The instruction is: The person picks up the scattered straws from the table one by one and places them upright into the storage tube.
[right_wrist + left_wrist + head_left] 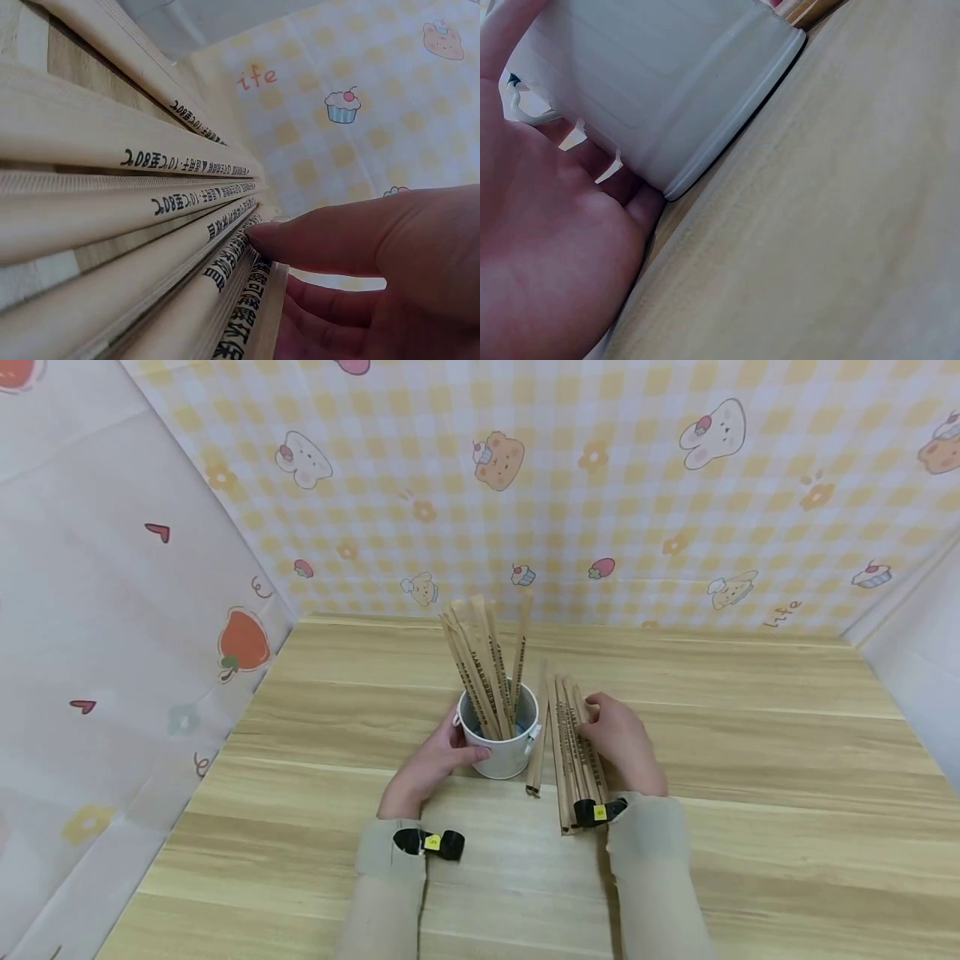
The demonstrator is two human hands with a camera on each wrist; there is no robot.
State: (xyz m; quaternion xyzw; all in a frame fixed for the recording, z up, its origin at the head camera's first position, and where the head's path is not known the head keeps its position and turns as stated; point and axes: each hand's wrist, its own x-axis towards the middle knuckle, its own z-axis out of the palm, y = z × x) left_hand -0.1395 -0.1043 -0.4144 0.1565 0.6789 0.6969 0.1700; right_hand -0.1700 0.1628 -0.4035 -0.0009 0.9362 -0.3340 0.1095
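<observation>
Chopsticks (573, 747) — paper-sleeved, in a row on the worktop (750, 760) just right of the cup (501, 743); light, stiff, slippery, best pinched mid-length. Right hand (622, 743) rests on them, fingers (330, 240) nearly straight, gripping nothing. Left hand (427, 768) curls round the cup — more sleeves upright inside.

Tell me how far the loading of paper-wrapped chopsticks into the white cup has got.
Done: several brown paper-wrapped chopstick packets stand in the round white metal cup. In hand: the left hand holds the cup; the right hand rests on the packets lying on the wooden table. Left: that flat row.
</observation>
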